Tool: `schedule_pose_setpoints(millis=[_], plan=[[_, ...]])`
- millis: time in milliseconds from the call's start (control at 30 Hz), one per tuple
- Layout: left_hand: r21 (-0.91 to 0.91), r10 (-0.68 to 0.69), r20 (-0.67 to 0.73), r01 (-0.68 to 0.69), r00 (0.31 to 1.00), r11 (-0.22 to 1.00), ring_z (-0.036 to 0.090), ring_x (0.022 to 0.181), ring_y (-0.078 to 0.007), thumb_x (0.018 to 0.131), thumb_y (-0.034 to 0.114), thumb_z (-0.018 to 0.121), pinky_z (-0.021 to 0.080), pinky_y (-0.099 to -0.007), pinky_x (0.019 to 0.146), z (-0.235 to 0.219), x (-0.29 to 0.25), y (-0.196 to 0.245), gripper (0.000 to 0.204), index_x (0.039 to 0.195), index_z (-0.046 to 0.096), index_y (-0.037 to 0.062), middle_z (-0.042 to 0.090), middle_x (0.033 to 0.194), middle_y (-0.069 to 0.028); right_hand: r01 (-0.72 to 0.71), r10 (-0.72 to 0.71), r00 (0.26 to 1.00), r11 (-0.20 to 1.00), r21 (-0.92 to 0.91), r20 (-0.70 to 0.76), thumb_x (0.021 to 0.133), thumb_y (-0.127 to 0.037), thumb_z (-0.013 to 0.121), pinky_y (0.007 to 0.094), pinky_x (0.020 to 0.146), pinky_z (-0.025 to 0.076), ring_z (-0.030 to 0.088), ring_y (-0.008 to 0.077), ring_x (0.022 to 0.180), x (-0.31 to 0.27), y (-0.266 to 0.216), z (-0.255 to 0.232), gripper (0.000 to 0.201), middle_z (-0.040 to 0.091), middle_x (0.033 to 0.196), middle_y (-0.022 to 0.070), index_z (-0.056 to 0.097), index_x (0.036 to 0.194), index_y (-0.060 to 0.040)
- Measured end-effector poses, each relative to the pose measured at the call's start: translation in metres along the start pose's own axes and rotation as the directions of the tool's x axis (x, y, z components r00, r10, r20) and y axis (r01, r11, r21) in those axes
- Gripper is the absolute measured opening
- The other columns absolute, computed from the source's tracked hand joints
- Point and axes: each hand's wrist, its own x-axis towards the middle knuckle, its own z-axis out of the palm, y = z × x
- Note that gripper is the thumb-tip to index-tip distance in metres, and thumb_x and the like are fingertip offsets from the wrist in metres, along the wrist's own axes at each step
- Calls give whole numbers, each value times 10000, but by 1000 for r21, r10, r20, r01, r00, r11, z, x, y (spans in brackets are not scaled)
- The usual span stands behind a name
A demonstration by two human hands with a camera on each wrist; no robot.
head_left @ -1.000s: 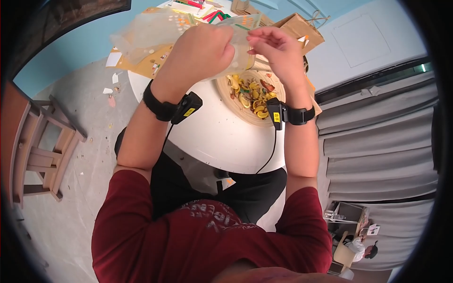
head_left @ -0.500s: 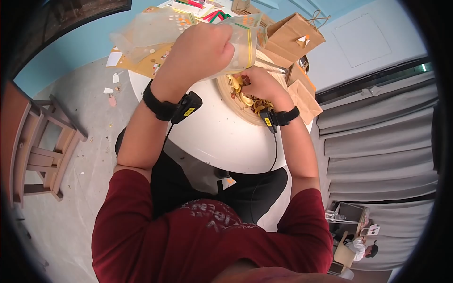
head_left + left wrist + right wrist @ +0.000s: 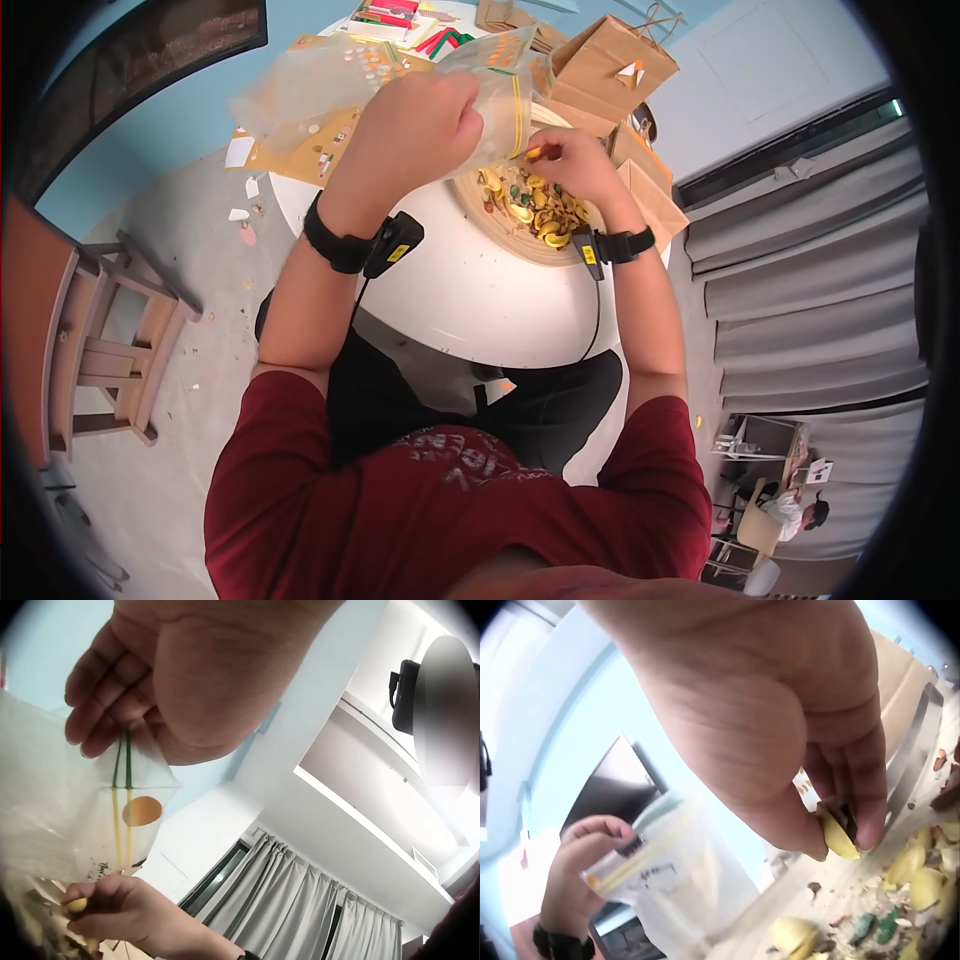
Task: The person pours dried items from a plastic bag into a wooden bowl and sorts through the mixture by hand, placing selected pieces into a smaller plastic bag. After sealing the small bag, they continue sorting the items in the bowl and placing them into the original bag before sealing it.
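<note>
My left hand grips the top edge of a clear zip bag, which has green and yellow seal lines, and holds it up beside a round woven-looking tray. On the tray lies a heap of dried yellow pieces mixed with brown and green bits. My right hand is raised just over the heap, close to the bag. Between its thumb and fingertips it pinches a curved yellow piece together with a dark brown bit.
Brown paper bags stand behind the tray at the right. A metal strip lies at the tray's far side. Red and green items are at the back of the white table. A wooden chair stands at the left.
My right hand went from beside the bag down into the heap, then rose slightly with the yellow piece. The left hand keeps its hold on the bag. The head view has shifted slightly.
</note>
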Motion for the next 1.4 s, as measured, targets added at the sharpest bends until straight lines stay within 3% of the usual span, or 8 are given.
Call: schedule_pose_setpoints(millis=[133,467,667,767,1000,1133,1233,1400], plan=[[-19,15,14,-15,1000,1000,622,643,-390,856,104,615,487,-458,611,1,2,6,91,842,628,16,625,687,-190,44,10,989,936,349,-150,852,-28,762,252,692,544,674,86,831,-8,-26,-27,237,723,849,18,745,1086,3],[-37,54,10,-53,999,998,631,636,-384,844,91,621,490,-459,606,8,3,8,82,851,645,12,635,681,-186,245,-229,930,969,21,-286,887,-139,808,292,768,589,709,159,909,-7,-100,-15,385,741,1043,98,689,1214,27],[-46,43,-5,-44,999,998,632,635,-372,845,90,626,492,-445,603,8,1,4,85,876,649,15,646,697,-177,305,-179,925,876,374,-334,938,-183,762,326,824,595,731,179,1008,-6,-91,-5,357,749,1082,131,684,1213,30],[-40,42,1,-42,999,998,624,612,-335,854,88,635,488,-413,593,5,0,2,82,891,653,17,645,696,-157,223,-154,917,963,151,-369,949,-153,736,318,805,584,729,174,930,-30,-83,-17,297,759,1010,116,700,1168,43],[-18,31,12,-31,999,999,591,562,-199,876,80,656,465,-318,565,-3,3,6,101,950,676,15,644,682,-108,-64,88,986,984,169,-138,916,-93,728,320,792,561,708,176,833,-72,-12,-19,204,767,920,128,744,1068,42],[0,-34,69,34,997,999,595,572,-155,892,77,658,471,-285,574,-3,5,13,109,972,686,9,651,689,-97,-60,86,986,983,173,-146,912,-83,726,328,800,565,731,210,861,-85,4,-14,207,775,943,147,747,1077,40],[-43,-92,77,96,993,994,647,605,-286,871,83,653,504,-359,590,0,7,24,84,909,671,11,668,715,-151,-65,95,982,981,182,-163,907,-78,725,333,802,569,740,231,877,-94,2,-20,219,775,953,159,745,1094,35],[-17,-88,123,91,988,996,651,595,-208,892,77,660,500,-306,587,5,8,29,90,941,691,8,678,711,-127,-43,65,976,993,109,-210,897,-76,720,344,796,573,741,254,866,-93,25,-20,209,771,951,161,751,1083,15]])
